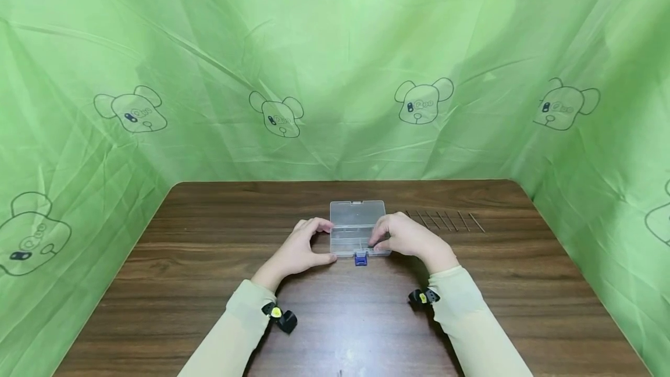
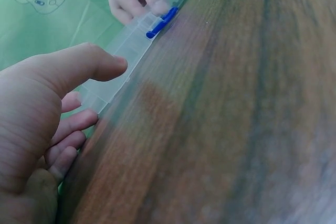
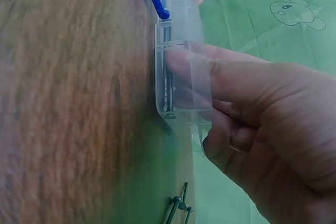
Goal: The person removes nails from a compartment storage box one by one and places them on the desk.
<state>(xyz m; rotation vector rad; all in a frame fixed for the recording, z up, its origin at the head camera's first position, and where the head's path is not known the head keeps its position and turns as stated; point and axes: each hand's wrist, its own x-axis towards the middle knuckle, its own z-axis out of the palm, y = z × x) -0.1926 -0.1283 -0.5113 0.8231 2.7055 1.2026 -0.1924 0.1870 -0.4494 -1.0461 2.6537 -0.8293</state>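
A clear plastic compartment box (image 1: 342,242) stands on the table with its lid (image 1: 356,213) raised at the back. On its front edge is a blue latch (image 1: 360,259), hanging outward. My left hand (image 1: 300,249) holds the box's left end, thumb at the front corner and fingers along the side. The right hand (image 1: 408,234) reaches into the right part of the box. There, in the right wrist view, its thumb and fingers pinch a dark metal nail (image 3: 169,90) lying along the front compartment. Part of that nail is hidden by the fingertips.
Several more nails (image 1: 477,222) lie in a slanted row on the wooden table (image 1: 209,284), right of the box. Green cloth (image 1: 345,74) with bear drawings surrounds the table's back and sides. A tiny object (image 1: 340,373) shows at the bottom edge.
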